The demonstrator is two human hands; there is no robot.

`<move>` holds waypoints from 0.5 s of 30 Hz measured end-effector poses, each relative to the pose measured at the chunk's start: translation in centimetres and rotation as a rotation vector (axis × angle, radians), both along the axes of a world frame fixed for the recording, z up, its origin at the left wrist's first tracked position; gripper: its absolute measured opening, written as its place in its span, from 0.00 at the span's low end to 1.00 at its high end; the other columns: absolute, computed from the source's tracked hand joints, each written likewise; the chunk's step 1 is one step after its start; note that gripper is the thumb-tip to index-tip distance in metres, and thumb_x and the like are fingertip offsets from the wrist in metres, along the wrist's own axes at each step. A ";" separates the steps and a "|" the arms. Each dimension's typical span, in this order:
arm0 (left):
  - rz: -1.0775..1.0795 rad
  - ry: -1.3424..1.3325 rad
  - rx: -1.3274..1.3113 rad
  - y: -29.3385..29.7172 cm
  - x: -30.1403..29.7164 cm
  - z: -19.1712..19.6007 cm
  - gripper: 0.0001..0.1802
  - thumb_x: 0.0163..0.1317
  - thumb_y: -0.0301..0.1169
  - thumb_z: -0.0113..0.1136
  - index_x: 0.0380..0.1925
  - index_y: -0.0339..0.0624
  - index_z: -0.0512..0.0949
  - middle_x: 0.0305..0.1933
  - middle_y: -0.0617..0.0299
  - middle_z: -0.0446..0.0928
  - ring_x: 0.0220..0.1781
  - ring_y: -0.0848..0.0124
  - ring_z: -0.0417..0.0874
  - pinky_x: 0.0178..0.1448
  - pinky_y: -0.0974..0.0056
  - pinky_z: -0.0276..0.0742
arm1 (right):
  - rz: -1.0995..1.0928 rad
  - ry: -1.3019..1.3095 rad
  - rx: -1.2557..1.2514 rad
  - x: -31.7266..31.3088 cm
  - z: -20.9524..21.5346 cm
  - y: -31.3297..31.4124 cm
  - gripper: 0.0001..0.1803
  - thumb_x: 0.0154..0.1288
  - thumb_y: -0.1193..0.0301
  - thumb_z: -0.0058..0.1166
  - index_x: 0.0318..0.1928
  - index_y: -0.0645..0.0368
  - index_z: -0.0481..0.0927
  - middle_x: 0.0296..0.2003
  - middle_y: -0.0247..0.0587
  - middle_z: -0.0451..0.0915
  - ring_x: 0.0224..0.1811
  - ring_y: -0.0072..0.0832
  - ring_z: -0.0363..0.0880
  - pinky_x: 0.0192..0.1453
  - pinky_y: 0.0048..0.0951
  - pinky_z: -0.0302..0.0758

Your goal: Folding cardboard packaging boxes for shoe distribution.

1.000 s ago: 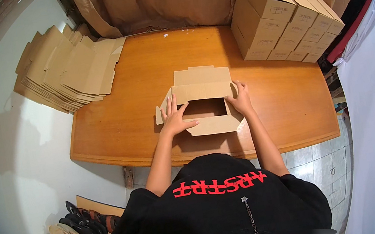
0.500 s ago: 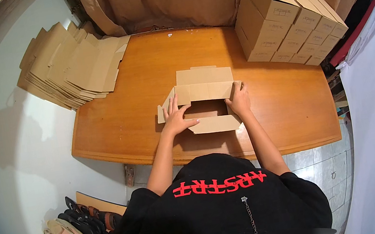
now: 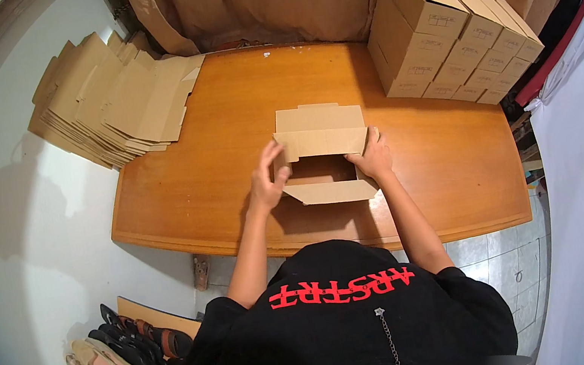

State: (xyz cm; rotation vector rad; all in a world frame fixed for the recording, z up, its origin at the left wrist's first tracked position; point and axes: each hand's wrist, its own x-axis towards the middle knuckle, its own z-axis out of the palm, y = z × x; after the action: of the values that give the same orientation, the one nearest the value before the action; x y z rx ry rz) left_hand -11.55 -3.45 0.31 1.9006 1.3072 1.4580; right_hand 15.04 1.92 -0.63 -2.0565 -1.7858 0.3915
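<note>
A half-folded cardboard box [image 3: 324, 153] sits near the middle of the wooden counter [image 3: 194, 190], a little toward its near edge, top open and back flap standing up. The left hand [image 3: 265, 180] presses the box's left side, fingers spread and curved over the wall (not closed into a grip). The right hand [image 3: 374, 158] grips the right wall at its top corner. Flat box blanks [image 3: 110, 96] overhang the far left corner; finished boxes [image 3: 447, 28] line the far right corner
</note>
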 end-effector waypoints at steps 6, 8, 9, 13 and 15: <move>-0.148 0.426 -0.264 0.2 1.3 -0.7 0.33 0.56 0.57 0.50 0.52 0.45 0.72 0.56 0.58 0.73 0.64 0.58 0.64 0.69 0.45 0.45 | 0.007 -0.007 -0.031 -0.2 0.1 0.0 0.53 0.41 0.52 0.64 0.65 0.53 0.49 0.56 0.58 0.60 0.48 0.56 0.70 0.49 0.46 0.72; -0.140 0.469 -0.344 0.3 1.5 -0.6 0.33 0.56 0.57 0.50 0.52 0.45 0.72 0.57 0.58 0.72 0.65 0.59 0.63 0.68 0.42 0.43 | 0.003 -0.022 -0.039 -0.3 0.1 0.0 0.54 0.42 0.51 0.64 0.66 0.53 0.48 0.55 0.57 0.60 0.48 0.55 0.70 0.48 0.46 0.72; -0.129 0.511 -0.425 0.4 1.6 -0.5 0.33 0.56 0.57 0.50 0.52 0.46 0.73 0.58 0.58 0.71 0.66 0.61 0.61 0.68 0.39 0.40 | -0.002 -0.030 -0.039 -0.3 0.1 -0.1 0.54 0.42 0.51 0.64 0.66 0.53 0.48 0.55 0.57 0.60 0.48 0.55 0.70 0.48 0.46 0.72; -0.125 0.513 -0.473 0.3 1.6 -1.0 0.36 0.51 0.61 0.53 0.53 0.46 0.73 0.60 0.60 0.69 0.69 0.64 0.56 0.68 0.36 0.37 | -0.011 -0.037 -0.057 -0.4 0.3 -0.1 0.54 0.42 0.50 0.64 0.66 0.53 0.49 0.56 0.56 0.60 0.49 0.54 0.69 0.49 0.45 0.72; -0.186 0.445 -0.503 -0.1 1.3 -0.8 0.41 0.40 0.62 0.62 0.53 0.50 0.73 0.64 0.63 0.65 0.72 0.65 0.50 0.69 0.37 0.33 | -0.008 -0.018 -0.053 -0.2 0.5 0.0 0.54 0.41 0.50 0.64 0.66 0.54 0.49 0.56 0.57 0.59 0.50 0.54 0.69 0.50 0.45 0.72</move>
State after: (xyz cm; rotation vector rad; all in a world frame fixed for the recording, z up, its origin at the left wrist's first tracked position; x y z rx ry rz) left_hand -10.22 -3.50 -0.52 1.9766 1.4615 0.5523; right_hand 14.80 1.89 -0.13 -2.1087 -1.7957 0.4243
